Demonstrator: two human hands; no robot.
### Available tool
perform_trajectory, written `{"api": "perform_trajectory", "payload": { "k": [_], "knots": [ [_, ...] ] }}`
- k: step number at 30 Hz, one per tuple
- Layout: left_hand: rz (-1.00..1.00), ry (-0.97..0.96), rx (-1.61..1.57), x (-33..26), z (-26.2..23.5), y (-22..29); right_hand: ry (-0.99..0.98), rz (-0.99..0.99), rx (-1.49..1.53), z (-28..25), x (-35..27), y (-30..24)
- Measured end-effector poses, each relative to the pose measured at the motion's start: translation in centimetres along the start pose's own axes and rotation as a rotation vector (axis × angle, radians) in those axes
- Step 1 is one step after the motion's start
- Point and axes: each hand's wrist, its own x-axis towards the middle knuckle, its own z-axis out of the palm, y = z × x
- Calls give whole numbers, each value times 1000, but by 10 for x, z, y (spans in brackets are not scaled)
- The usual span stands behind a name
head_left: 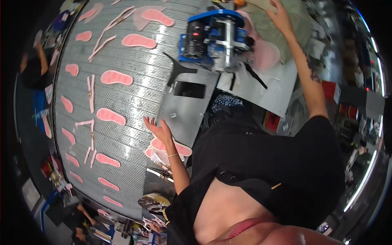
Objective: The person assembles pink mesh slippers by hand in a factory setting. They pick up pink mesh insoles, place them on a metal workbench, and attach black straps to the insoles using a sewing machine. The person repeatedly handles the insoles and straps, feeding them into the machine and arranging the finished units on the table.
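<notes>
My left hand hovers with fingers apart at the edge of a metal mesh conveyor, holding nothing. Just below it lies a small stack of pink insoles with white edges. Up at the top right, my right hand reaches over a grey-green cloth, fingers spread; the fingertips are partly cut off by the frame edge. Pink sole pieces lie in rows on the conveyor, with thin pink straps between them.
A blue and black machine stands at the top centre. Beside it are a black phone-like slab on a grey panel and a pink mesh sheet. A round tin sits at lower left. Another person's arm shows across the conveyor.
</notes>
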Motion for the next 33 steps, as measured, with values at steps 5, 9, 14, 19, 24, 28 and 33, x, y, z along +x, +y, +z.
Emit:
{"api": "perform_trajectory", "payload": {
  "k": [5,9,14,19,24,28,33],
  "knots": [
    [43,-233,-40,-43,41,20,-81,653,-216,6,-214,161],
    [40,-245,-54,-70,51,39,-95,965,-294,52,-270,183],
    [-40,-190,-15,-106,63,44,109,886,-426,55,-247,147],
    [-129,-255,-56,-145,113,74,-115,557,-384,52,-237,203],
    [-181,-454,-153,-167,156,87,10,470,488,-3,-211,161],
    [-250,-754,-298,-169,201,140,-145,448,775,-92,-205,71],
    [-187,-923,-740,-168,247,176,-462,318,1232,-100,-246,11]
  ]
}}
